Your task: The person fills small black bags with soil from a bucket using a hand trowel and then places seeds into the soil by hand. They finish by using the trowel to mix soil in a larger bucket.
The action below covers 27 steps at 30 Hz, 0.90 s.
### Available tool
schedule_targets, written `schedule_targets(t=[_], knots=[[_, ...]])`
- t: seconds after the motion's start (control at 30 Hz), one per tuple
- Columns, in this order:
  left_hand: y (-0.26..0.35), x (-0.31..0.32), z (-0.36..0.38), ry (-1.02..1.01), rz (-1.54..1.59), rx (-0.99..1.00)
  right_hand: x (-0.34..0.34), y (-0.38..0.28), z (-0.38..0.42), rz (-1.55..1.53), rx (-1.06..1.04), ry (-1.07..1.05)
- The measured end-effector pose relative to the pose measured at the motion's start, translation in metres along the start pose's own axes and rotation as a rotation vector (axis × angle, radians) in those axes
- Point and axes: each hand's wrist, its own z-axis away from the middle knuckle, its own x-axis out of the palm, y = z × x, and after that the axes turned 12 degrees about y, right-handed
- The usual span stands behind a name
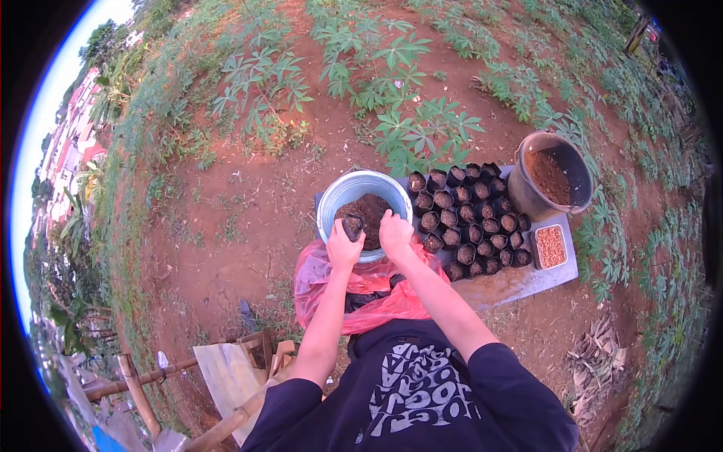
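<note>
Beyond lettered shirt [423,388], hands [346,247] in bucket [340,193]

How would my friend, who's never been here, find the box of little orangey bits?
Look at the grey table. At its right end, just below the big dark bucket, sits a small box. It's squarish and full of orangey-brown bits, unlike the round black pots beside it.

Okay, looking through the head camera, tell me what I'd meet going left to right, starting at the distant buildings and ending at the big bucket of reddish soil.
Distant buildings, pale blue bucket, rows of soil-filled black bags, big bucket of reddish soil.
</note>
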Motion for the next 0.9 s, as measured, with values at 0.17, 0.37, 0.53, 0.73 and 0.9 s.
schedule_targets(t=[0.17, 0.37, 0.53, 0.73, 0.9], knots=[[-0.003, 0.001, 0.003, 0.090, 0.083, -0.015, -0.006, -0.006, -0.011, 0.023, 0.004, -0.070], [-0.004, 0.005, 0.003, 0.095, 0.104, -0.038, -0.020, -0.010, -0.022, 0.003, -0.210, -0.198], [-0.007, 0.004, 0.003, 0.103, 0.118, -0.013, -0.012, -0.018, -0.019, 0.021, -0.171, -0.332], [-0.006, 0.006, 0.002, 0.111, 0.139, 0.007, -0.016, -0.016, -0.020, -0.041, -0.152, -0.455], [-0.006, 0.007, 0.001, 0.119, 0.132, 0.025, -0.015, -0.016, -0.023, -0.161, -0.053, -0.381]])
